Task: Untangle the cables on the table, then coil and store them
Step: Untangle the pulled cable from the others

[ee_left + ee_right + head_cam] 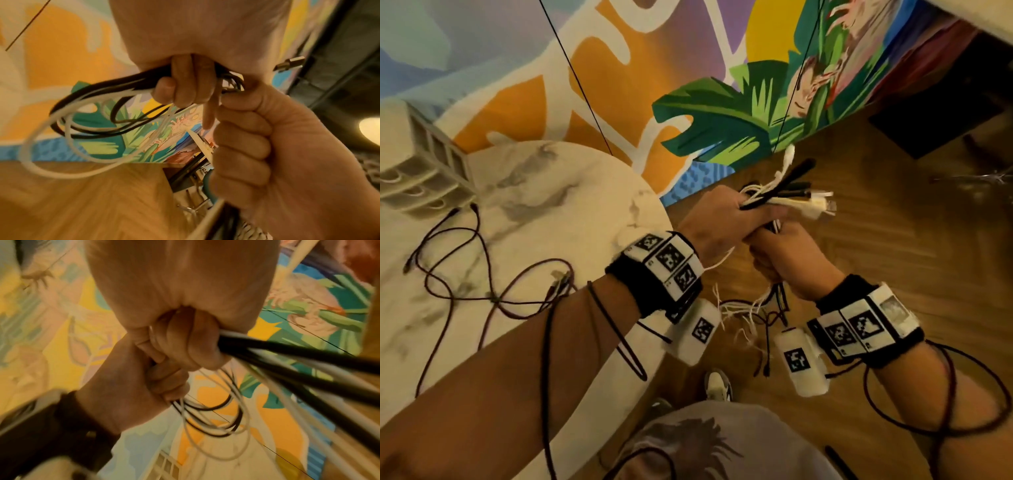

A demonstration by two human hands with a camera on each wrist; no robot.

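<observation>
Off the table's right edge, both hands hold one bundle of black and white cables, its plug ends sticking out to the right. My left hand grips the bundle from above, fingers curled round it. Right under it, my right hand is a fist round the same cables. Loose loops hang from the grip, and white strands dangle below the wrists. Several dark red cables lie tangled on the round marble table.
A cream compartment organizer stands at the table's far left. Behind is a painted mural wall; a wooden floor lies to the right. My shoe is below the hands. Thin dark cords trail over both forearms.
</observation>
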